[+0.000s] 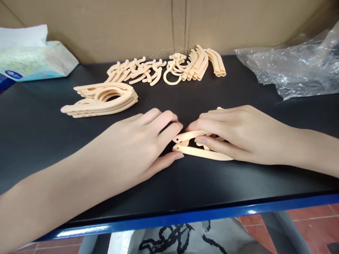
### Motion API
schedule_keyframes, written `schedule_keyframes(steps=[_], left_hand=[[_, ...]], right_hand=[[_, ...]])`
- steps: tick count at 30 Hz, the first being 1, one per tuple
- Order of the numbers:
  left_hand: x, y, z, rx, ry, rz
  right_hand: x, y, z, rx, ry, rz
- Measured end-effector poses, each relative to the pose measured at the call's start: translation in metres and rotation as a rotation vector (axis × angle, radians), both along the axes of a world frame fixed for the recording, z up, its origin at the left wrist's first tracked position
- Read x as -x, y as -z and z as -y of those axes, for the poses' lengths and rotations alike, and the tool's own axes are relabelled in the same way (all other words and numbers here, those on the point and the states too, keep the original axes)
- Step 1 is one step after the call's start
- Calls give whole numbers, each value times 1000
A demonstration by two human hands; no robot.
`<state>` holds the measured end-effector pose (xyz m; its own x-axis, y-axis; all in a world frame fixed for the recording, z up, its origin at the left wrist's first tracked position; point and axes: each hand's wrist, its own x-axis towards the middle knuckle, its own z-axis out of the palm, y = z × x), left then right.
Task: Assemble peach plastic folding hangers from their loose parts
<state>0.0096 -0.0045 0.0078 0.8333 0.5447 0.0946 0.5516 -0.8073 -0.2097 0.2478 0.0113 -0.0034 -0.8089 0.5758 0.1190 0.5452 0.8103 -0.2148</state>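
Observation:
My left hand (140, 144) and my right hand (233, 132) meet over the middle of a black table (39, 134). Between them lies a peach plastic folding hanger (201, 151), folded flat. The fingers of my right hand press down over it and curl round its upper arm. The fingertips and thumb of my left hand pinch its left end, where two small holes show. Most of the hanger is hidden under my right hand.
A stack of folded peach hangers (103, 98) lies behind my left hand. Further back are loose hook pieces (137, 70) and curved hanger arms (201, 63). A tissue pack (34, 60) sits far left, crumpled clear plastic (293, 67) far right, cardboard (169, 24) behind. The blue table edge (185, 217) is near me.

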Motion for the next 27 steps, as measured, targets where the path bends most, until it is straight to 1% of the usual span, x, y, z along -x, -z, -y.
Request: schedule_keyframes(steps=[6,16,27], left_hand=[[0,1,0,-9,1,-11],[-2,-4,1,1,-4,-8],[-1,-1,0,-13,-5,-10]], right_hand=[[0,0,0,-1,1,-1],[-1,0,0,-10,-7,-4],[-1,1,-1,-33,-12,-2]])
